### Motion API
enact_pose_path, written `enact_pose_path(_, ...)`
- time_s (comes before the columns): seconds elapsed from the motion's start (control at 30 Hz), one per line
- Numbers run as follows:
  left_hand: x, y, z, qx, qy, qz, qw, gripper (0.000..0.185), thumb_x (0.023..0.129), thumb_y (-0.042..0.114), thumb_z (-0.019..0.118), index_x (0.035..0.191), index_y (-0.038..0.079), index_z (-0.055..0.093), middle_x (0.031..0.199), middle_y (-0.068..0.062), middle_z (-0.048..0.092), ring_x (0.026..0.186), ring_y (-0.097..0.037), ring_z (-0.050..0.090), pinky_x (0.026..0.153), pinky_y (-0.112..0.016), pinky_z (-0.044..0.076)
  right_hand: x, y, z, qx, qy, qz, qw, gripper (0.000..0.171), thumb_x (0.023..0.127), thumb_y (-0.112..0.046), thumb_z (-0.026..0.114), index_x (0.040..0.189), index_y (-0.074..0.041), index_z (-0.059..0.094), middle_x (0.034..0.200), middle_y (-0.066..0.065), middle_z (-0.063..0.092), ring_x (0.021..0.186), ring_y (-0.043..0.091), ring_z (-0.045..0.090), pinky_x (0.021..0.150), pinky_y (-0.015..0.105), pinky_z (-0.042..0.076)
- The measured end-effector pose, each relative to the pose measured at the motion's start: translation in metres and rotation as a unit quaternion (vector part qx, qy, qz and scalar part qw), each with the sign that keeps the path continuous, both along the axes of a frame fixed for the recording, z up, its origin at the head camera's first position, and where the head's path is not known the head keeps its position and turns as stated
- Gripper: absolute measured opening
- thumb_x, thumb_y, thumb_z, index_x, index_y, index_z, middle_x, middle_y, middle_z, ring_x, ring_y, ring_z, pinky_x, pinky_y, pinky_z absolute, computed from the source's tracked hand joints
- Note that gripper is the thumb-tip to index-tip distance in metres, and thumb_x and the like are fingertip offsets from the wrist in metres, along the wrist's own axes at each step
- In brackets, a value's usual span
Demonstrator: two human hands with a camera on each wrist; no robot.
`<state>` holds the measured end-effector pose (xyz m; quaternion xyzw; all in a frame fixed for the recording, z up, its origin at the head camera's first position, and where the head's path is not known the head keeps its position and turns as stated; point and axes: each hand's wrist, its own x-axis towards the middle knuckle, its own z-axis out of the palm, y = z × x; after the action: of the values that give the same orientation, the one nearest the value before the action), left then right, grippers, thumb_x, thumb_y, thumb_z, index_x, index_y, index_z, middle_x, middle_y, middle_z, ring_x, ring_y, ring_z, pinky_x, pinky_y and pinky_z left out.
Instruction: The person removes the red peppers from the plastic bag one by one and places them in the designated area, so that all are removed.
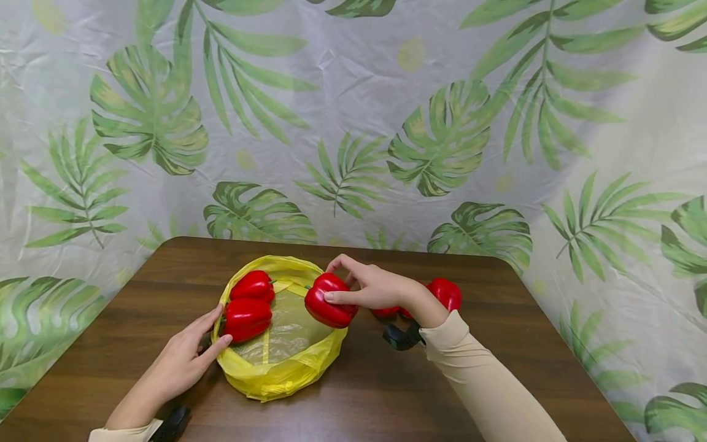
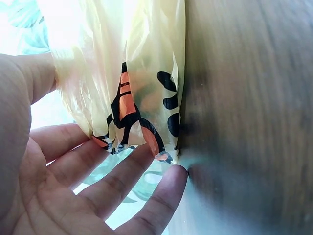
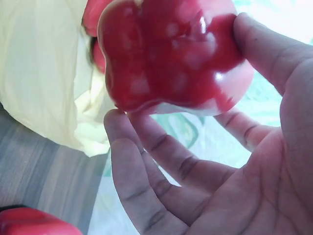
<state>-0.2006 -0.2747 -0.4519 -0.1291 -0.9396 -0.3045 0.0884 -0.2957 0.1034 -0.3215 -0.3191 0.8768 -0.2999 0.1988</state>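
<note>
The right hand (image 1: pixel 374 287) grips a glossy red bell pepper (image 1: pixel 329 301), thumb curled over its near side and the other fingers (image 3: pixel 146 161) wrapped round the far side; the right wrist view shows the lobed bottom of the pepper pressed between thumb and fingertips. The held pepper sits at the right rim of a crinkled yellow plastic bag (image 1: pixel 278 374), which lies open and rolled down on the dark brown wooden table (image 1: pixel 497 380).

Just beyond the fingertips of the right hand, inside the bag, lie two more red bell peppers: one toward the far rim (image 1: pixel 253 285) and one nearer the left rim (image 1: pixel 247 318), close together. Behind the right wrist, on the bare table, another red bell pepper (image 1: pixel 445 293) rests, and a further red one (image 1: pixel 385 312) shows partly under the hand.

The left hand (image 1: pixel 185 362) lies with straight, relaxed fingers (image 2: pixel 122 183) against the left outer wall of the bag, fingertips just beside the nearer pepper within. In the left wrist view the fingers are spread under the thin yellow plastic, which carries a black and orange print (image 2: pixel 129 115); the little finger touches the table beside the bag.

A pale beige sleeve (image 1: pixel 486 387) covers the right forearm. Behind the table hangs a white cloth printed with green leaves (image 1: pixel 442 141).
</note>
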Motion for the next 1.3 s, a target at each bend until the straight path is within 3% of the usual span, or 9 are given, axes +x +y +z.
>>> enact_pose_path(0.33,-0.001,0.0,0.0,0.002,0.003,-0.001,1.0,0.072,0.106,0.034,0.069,0.163,-0.002,0.042,0.16,-0.035,0.047,0.138,-0.056,0.056,0.092,-0.06,0.063,0.018,0.026,-0.012,-0.025,0.019,-0.053,0.998,0.051,0.103,-0.048,0.07,0.142,-0.026,0.047,0.126,0.007,0.071,0.105,0.022,0.07,0.081,0.036,0.063)
enact_pose_path(0.6,0.0,-0.001,0.001,0.003,0.0,0.001,1.0,0.073,0.106,0.035,0.069,0.163,-0.003,0.041,0.16,-0.036,0.047,0.137,-0.057,0.057,0.091,-0.06,0.064,0.027,0.043,-0.028,-0.053,0.0,-0.126,0.991,0.055,0.1,-0.05,0.073,0.143,-0.03,0.045,0.13,0.009,0.066,0.099,0.024,0.071,0.08,0.04,0.065)
enact_pose_path(0.87,0.001,0.0,0.001,0.005,0.005,0.0,1.0,0.072,0.106,0.034,0.07,0.162,-0.003,0.042,0.161,-0.035,0.047,0.138,-0.056,0.057,0.092,-0.059,0.064,0.032,0.058,-0.038,-0.074,0.034,-0.166,0.983,0.059,0.101,-0.049,0.072,0.146,-0.023,0.045,0.125,0.014,0.069,0.085,0.023,0.071,0.073,0.037,0.064)
enact_pose_path(1.07,0.0,0.0,0.001,0.006,0.009,-0.001,0.9999,0.072,0.106,0.034,0.069,0.163,-0.002,0.042,0.161,-0.033,0.048,0.14,-0.054,0.056,0.092,-0.058,0.063,0.038,0.072,-0.049,-0.079,0.024,-0.191,0.978,0.06,0.099,-0.047,0.074,0.144,-0.02,0.045,0.113,0.013,0.07,0.074,0.027,0.069,0.074,0.044,0.065)
enact_pose_path(1.3,0.0,-0.001,0.001,0.007,0.007,-0.002,0.9999,0.072,0.106,0.034,0.069,0.162,-0.003,0.043,0.161,-0.033,0.048,0.14,-0.055,0.056,0.093,-0.059,0.063,0.047,0.084,-0.057,-0.081,0.01,-0.229,0.97,0.061,0.098,-0.047,0.076,0.142,-0.018,0.046,0.116,0.015,0.069,0.076,0.025,0.068,0.075,0.045,0.065)
